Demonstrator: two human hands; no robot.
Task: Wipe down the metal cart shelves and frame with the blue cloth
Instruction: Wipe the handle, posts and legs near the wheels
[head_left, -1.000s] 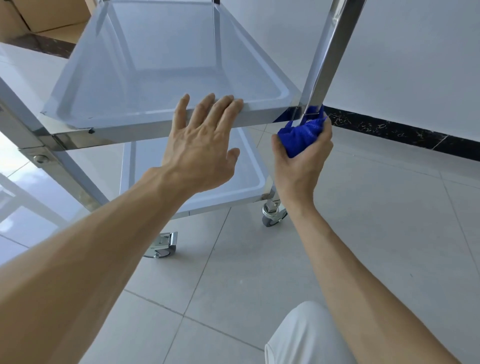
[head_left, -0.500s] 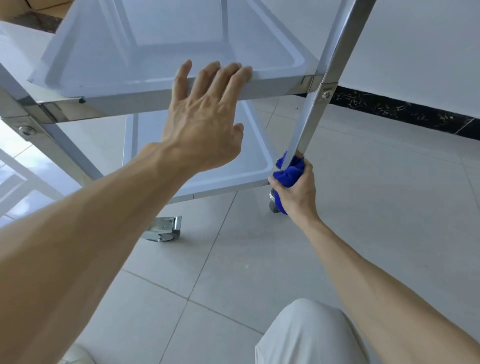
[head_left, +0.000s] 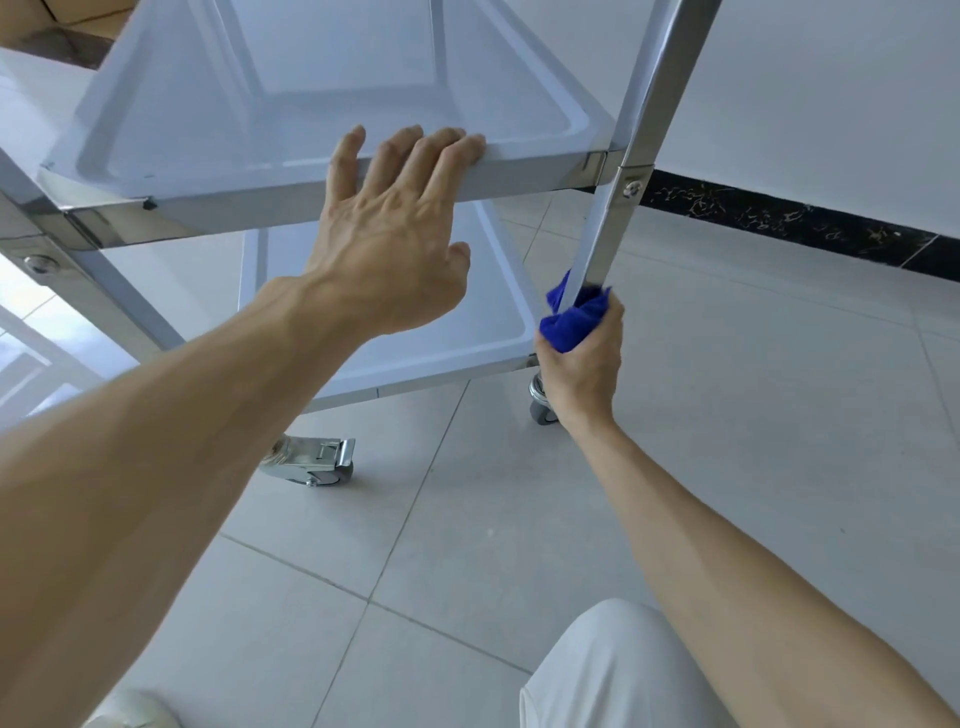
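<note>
Right now your bunched blue cloth (head_left: 574, 323) is clamped in your right hand (head_left: 584, 358) around the shiny square metal cart leg (head_left: 605, 236), just above the lower grey shelf (head_left: 415, 332). Your left hand (head_left: 395, 234) rests flat, fingers straight, on the upper shelf rim (head_left: 291, 179) beside that leg. Judging by this, the leg's foot remains. Cloth hides your fingertips; the cart top is cut off.

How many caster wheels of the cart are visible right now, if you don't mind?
2: one caster under the lower shelf's near edge, one partly behind the right hand. Others may be hidden.
</note>
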